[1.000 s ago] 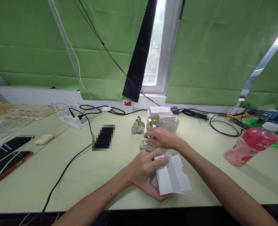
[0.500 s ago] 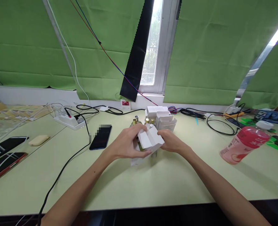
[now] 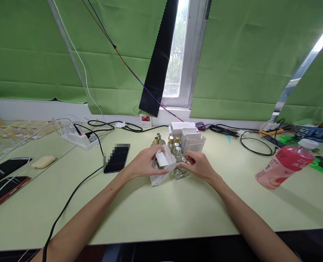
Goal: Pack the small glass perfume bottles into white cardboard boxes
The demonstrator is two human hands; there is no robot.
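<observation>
In the middle of the table, my left hand (image 3: pixel 143 163) is closed round a small white cardboard box (image 3: pixel 161 177), with its flaps open toward the right. Something greenish shows at the box's mouth, too little to make out. At the right, my right hand (image 3: pixel 199 164) has its thumb and fingers closed at the silver top of a clear glass bottle (image 3: pixel 181 174), which stands beside the box. Behind both hands stand several more small glass bottles (image 3: pixel 171 142) with gold or silver necks. More white boxes (image 3: pixel 194 141) stand just behind my right hand.
A black phone (image 3: pixel 117 159) lies left of my left hand, with a black cable (image 3: pixel 76 191) running past it. To the right stands a pink drink bottle (image 3: pixel 285 165). A white power strip (image 3: pixel 81 140) and coiled cables (image 3: pixel 224 131) lie along the back.
My right hand has moved off the white box's flaps and down to the glass bottle beside it. My left hand has shifted slightly left with the box, uncovering more bottles.
</observation>
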